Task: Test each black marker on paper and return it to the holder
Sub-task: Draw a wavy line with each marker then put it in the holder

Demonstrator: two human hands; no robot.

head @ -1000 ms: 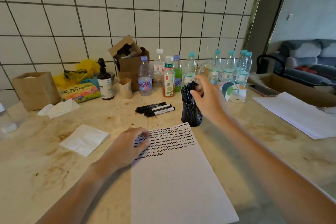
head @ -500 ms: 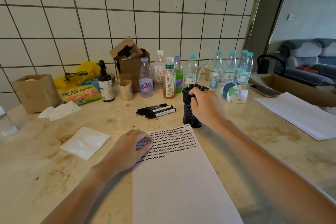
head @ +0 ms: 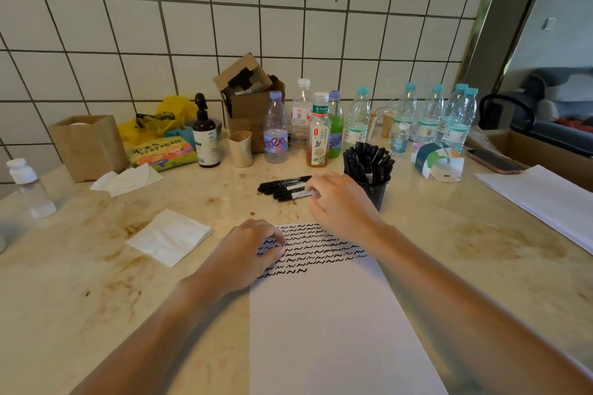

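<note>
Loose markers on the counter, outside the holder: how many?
3, maybe more hidden. They lie side by side left of the holder: back, middle, front. Right hand covers their right ends.

A home: tiled wall (head: pixel 288 26), counter (head: pixel 449 234), sofa (head: pixel 558 112) beyond

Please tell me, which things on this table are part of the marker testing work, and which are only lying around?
Job: loose markers; holder full of markers; paper with squiggles; right hand reaching the loose markers; left hand resting on the paper.

Lying about: bottles; napkin; cardboard box; phone; paper cup.
</note>
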